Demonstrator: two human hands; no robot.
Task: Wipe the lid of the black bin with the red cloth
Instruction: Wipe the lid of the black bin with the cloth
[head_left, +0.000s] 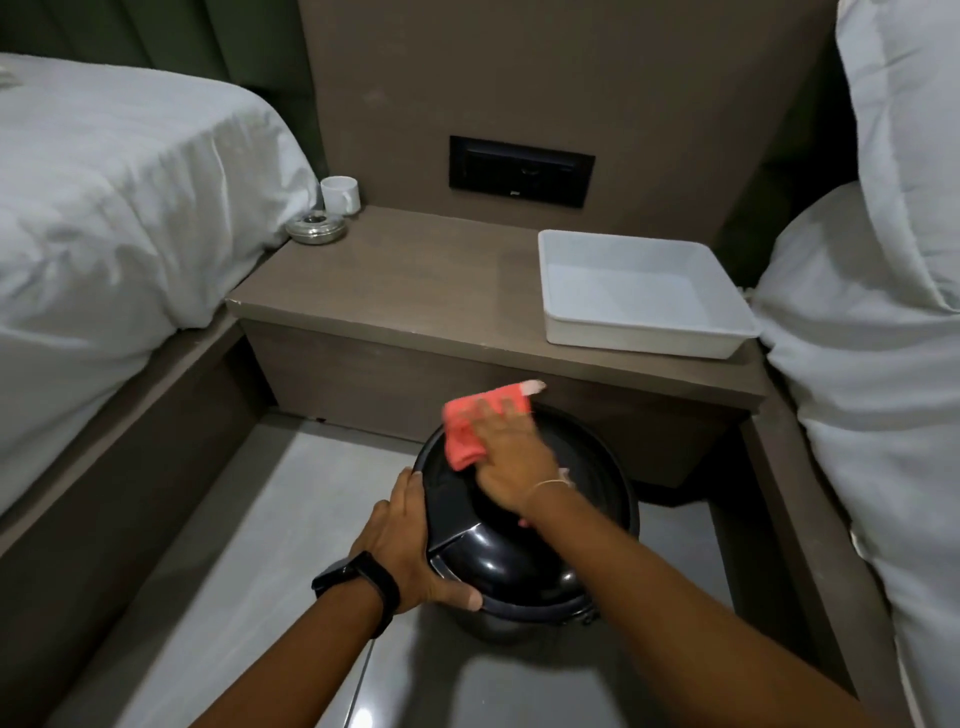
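Observation:
A round black bin (524, 618) stands on the grey floor between two beds, its glossy black lid (519, 551) closed. My right hand (506, 457) presses the red cloth (467, 431) flat on the far left part of the lid; the cloth shows past my fingers and looks blurred. My left hand (405, 545) grips the bin's left rim, thumb on the near edge, with a black band on its wrist.
A brown bedside shelf (415, 291) sits just behind the bin, carrying a white tray (644, 332), a white cup (340, 195) and a metal ashtray (316, 228). Beds with white linen (104, 208) flank both sides. A black switch panel (521, 170) is on the wall.

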